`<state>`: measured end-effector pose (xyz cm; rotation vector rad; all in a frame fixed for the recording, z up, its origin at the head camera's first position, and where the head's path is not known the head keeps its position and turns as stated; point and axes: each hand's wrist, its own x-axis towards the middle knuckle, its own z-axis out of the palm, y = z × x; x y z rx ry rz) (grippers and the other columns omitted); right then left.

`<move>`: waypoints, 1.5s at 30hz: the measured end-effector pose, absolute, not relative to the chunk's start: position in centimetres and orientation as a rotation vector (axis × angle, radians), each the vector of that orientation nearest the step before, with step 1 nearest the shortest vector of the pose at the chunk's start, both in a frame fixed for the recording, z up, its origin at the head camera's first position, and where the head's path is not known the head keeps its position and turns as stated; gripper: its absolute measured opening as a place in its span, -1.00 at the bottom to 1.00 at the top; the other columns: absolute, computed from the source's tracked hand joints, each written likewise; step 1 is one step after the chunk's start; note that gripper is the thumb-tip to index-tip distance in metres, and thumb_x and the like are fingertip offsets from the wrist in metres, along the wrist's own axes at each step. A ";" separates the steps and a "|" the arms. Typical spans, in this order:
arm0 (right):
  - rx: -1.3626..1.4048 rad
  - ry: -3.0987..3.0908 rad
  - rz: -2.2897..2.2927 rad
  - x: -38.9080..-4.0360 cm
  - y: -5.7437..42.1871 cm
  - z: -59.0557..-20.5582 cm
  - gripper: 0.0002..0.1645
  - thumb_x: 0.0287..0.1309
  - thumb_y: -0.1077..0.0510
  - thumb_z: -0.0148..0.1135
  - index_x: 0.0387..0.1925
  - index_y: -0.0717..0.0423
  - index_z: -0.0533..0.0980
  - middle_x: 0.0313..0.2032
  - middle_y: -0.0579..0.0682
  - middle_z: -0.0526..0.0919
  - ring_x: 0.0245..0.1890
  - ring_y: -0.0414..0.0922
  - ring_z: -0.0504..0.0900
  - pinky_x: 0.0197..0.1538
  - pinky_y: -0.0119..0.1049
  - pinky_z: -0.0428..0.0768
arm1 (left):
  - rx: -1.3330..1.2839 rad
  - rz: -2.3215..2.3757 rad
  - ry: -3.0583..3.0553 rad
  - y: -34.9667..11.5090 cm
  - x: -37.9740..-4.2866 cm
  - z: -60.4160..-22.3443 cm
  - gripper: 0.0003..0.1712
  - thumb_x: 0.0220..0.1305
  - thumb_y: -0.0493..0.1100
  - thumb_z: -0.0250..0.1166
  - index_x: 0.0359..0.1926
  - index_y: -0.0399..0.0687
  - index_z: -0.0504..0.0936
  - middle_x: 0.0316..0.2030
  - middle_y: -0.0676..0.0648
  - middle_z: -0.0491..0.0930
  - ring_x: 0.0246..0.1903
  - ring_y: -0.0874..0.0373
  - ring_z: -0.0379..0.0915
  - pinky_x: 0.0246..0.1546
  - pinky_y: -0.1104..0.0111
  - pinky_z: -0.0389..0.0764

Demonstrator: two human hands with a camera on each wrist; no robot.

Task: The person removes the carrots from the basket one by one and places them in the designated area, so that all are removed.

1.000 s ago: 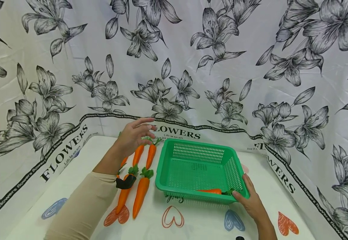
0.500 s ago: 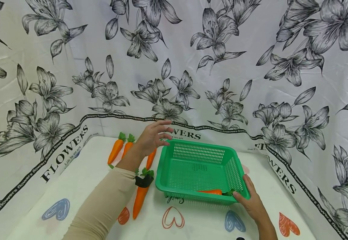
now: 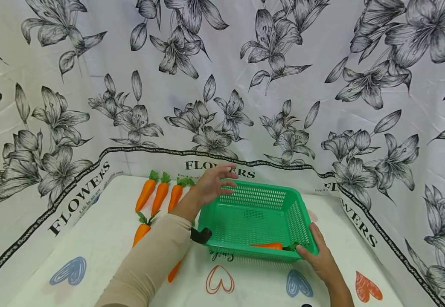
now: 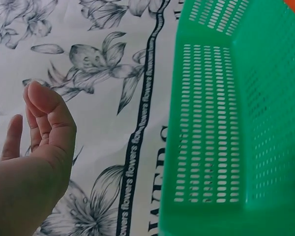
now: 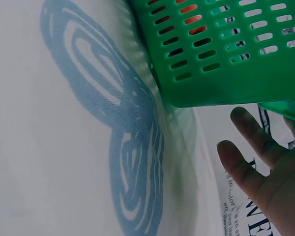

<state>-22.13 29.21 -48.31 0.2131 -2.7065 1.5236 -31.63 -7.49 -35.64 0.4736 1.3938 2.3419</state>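
Observation:
A green plastic basket [image 3: 241, 224] stands on the table with one orange carrot [image 3: 267, 246] lying inside along its front wall. My right hand [image 3: 322, 258] holds the basket's front right corner, thumb over the rim; in the right wrist view its fingers [image 5: 243, 169] spread beside the wall. Over the basket's back left corner hovers my left hand [image 3: 212, 185], fingers loosely bent and nothing in them. In the left wrist view, that hand [image 4: 46, 135] is apart from the basket wall [image 4: 240, 147]. Left of the basket lie several carrots [image 3: 145, 195], partly hidden by my left arm.
A white tablecloth printed with hearts [image 3: 220, 279] covers the table. Behind and at both sides hangs a white curtain [image 3: 214, 55] with black flower drawings. My left sleeve [image 3: 149, 260] crosses over the front carrots.
My left hand has moved right, from above the carrots to the basket's back left corner, staying empty. The right hand keeps its hold, and the basket has not shifted noticeably.

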 end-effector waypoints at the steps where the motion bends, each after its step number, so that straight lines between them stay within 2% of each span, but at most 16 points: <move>1: 0.217 -2.705 1.522 -22.1 29.2 -48.3 -0.05 0.04 0.04 0.17 0.32 -0.23 -0.19 0.30 -0.13 -0.29 0.25 0.09 -0.29 0.05 0.27 -0.10 | 0.474 2.324 1.386 -7.1 -31.8 -35.8 -0.52 0.21 -0.06 0.02 0.14 -0.07 0.28 -0.01 -0.28 0.27 -0.33 -0.03 0.41 -0.34 0.16 0.46; 7: 0.235 -2.677 1.543 -22.1 29.3 -48.2 -0.05 0.04 0.07 0.17 0.32 -0.21 -0.19 0.31 -0.12 -0.28 0.25 0.08 -0.29 0.06 0.26 -0.13 | 0.496 2.207 1.406 -4.8 -32.8 -36.8 -0.51 0.19 -0.02 0.05 0.14 -0.05 0.30 0.00 -0.26 0.31 -0.29 -0.05 0.41 -0.28 0.08 0.46; 13: 0.214 -2.686 1.547 -22.1 29.1 -48.3 -0.05 0.04 0.07 0.17 0.31 -0.25 -0.19 0.30 -0.14 -0.29 0.25 0.08 -0.29 0.06 0.26 -0.11 | 0.495 2.101 1.402 -3.3 -33.5 -37.8 -0.50 0.16 0.02 0.07 0.12 -0.03 0.33 0.09 -0.33 0.22 -0.19 -0.13 0.36 -0.16 -0.01 0.37; 22: 0.270 -2.674 1.541 -21.9 29.1 -48.0 -0.05 0.03 0.11 0.18 0.32 -0.18 -0.18 0.31 -0.08 -0.29 0.24 0.12 -0.31 0.05 0.28 -0.14 | 0.521 1.948 1.390 -1.7 -34.2 -38.3 -0.50 0.17 0.04 0.05 0.12 0.00 0.34 0.03 -0.23 0.33 -0.10 -0.20 0.31 -0.24 0.04 0.44; 30: 0.245 -2.678 1.545 -22.1 29.1 -48.3 -0.04 0.03 0.09 0.18 0.32 -0.19 -0.18 0.31 -0.11 -0.28 0.25 0.11 -0.30 0.06 0.27 -0.11 | 0.602 1.708 1.487 0.3 -34.6 -37.9 -0.47 0.16 0.04 0.10 0.15 0.00 0.32 0.06 -0.31 0.29 -0.06 -0.24 0.29 -0.18 -0.06 0.36; 38: 0.224 -2.675 1.543 -22.2 29.1 -48.4 -0.05 0.03 0.07 0.18 0.32 -0.20 -0.17 0.31 -0.11 -0.27 0.24 0.10 -0.27 0.07 0.25 -0.10 | 0.601 1.443 1.683 2.6 -33.6 -38.3 -0.60 0.18 -0.04 0.12 0.05 0.01 0.44 -0.10 -0.27 0.43 -0.17 -0.22 0.38 -0.23 -0.08 0.38; 45: 0.223 -2.676 1.523 -22.3 29.3 -48.5 -0.06 0.03 0.07 0.17 0.32 -0.21 -0.17 0.31 -0.14 -0.26 0.24 0.10 -0.23 0.06 0.24 -0.05 | 0.609 1.302 1.740 3.9 -33.1 -39.2 -0.72 0.18 -0.10 0.12 -0.06 0.08 0.52 -0.16 -0.19 0.47 -0.14 -0.23 0.36 -0.25 -0.06 0.40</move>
